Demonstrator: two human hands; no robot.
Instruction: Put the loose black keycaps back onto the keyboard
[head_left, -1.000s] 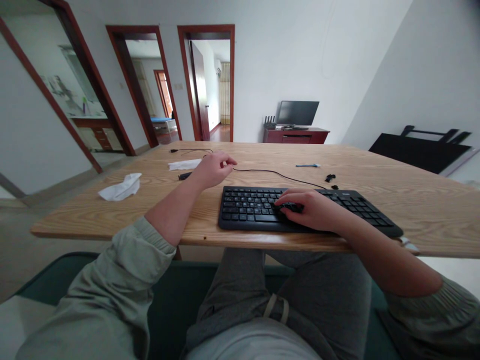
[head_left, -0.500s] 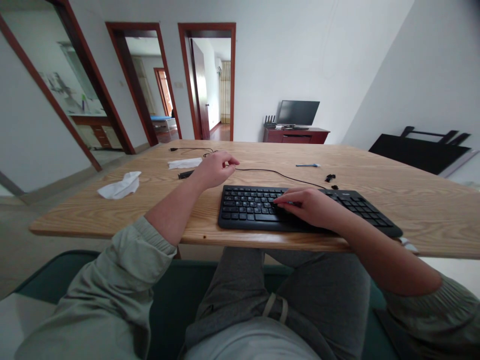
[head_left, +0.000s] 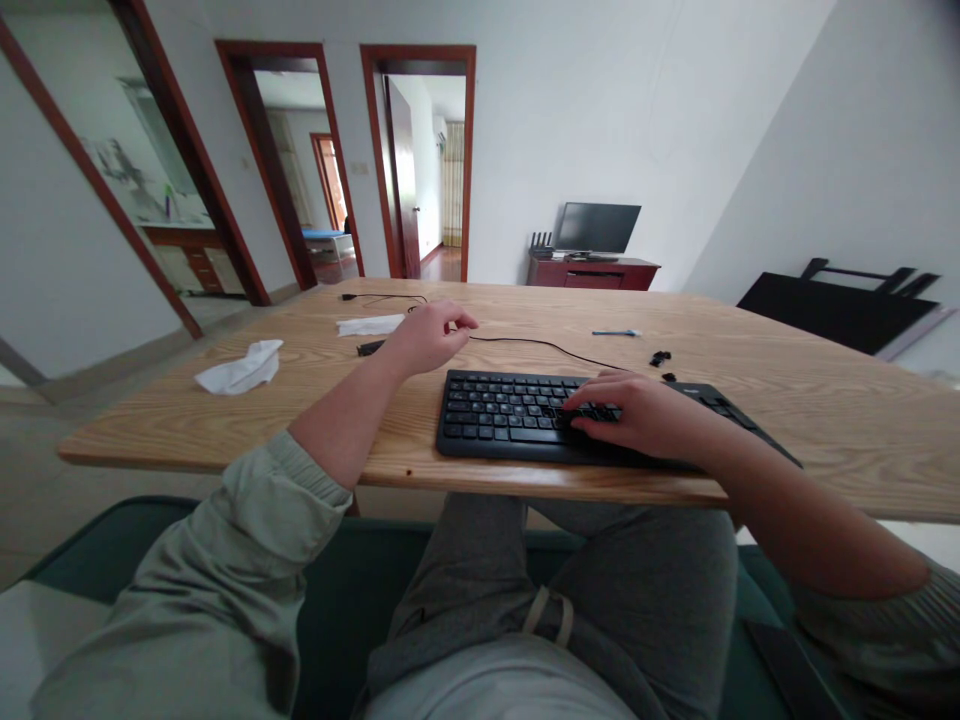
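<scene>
A black keyboard (head_left: 510,435) lies along the near edge of the wooden table. My right hand (head_left: 637,410) rests over its right-middle keys, thumb and forefinger apart, with nothing visible between them. Beyond the keyboard's far left corner, my left hand (head_left: 435,338) hovers over the table, its fingers curled and tips drawn together; anything in them is too small or hidden to make out. A thin black cable (head_left: 532,340) runs from behind that hand towards the keyboard's back edge. Small black pieces (head_left: 660,357) lie behind the keyboard, on the right.
On the table (head_left: 847,410) are a crumpled white tissue (head_left: 241,368), a folded white tissue (head_left: 371,325), a dark object (head_left: 370,348) partly behind my left wrist, and a slim blue stick-like tool (head_left: 613,332). A monitor (head_left: 598,228) stands on a red cabinet by the wall.
My right hand has shifted slightly right over the keys, and its thumb and forefinger have spread from a pinch. My left hand has stayed almost still.
</scene>
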